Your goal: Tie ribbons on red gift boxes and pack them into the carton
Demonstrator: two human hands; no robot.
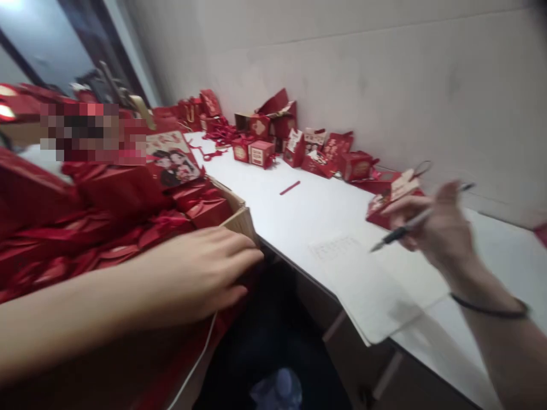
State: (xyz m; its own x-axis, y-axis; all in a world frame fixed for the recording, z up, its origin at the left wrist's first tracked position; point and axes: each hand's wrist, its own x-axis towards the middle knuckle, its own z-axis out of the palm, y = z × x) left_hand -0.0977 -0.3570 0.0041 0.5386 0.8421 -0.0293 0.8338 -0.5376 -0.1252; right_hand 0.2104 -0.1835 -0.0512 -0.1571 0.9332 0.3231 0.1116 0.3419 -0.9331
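Note:
My right hand point(440, 233) holds a pen point(404, 229), its dark tip pointing down and left over a paper pad point(363, 302). Rows of faint handwriting mark the pad's top left part; the rest of the sheet looks blank. My left hand point(217, 267) lies at the corner of a cardboard box point(244, 222), fingers stretched out and thumb apart, with nothing visible in it. Red gift boxes point(119, 191) with ribbons fill that carton, partly hidden by my left forearm.
Along the wall on the white table point(265, 193) stand several small red boxes point(260, 154), with loose red ribbon point(220, 134) among them. A short red strip point(290, 188) lies alone. A white cable point(194, 367) hangs below my left hand.

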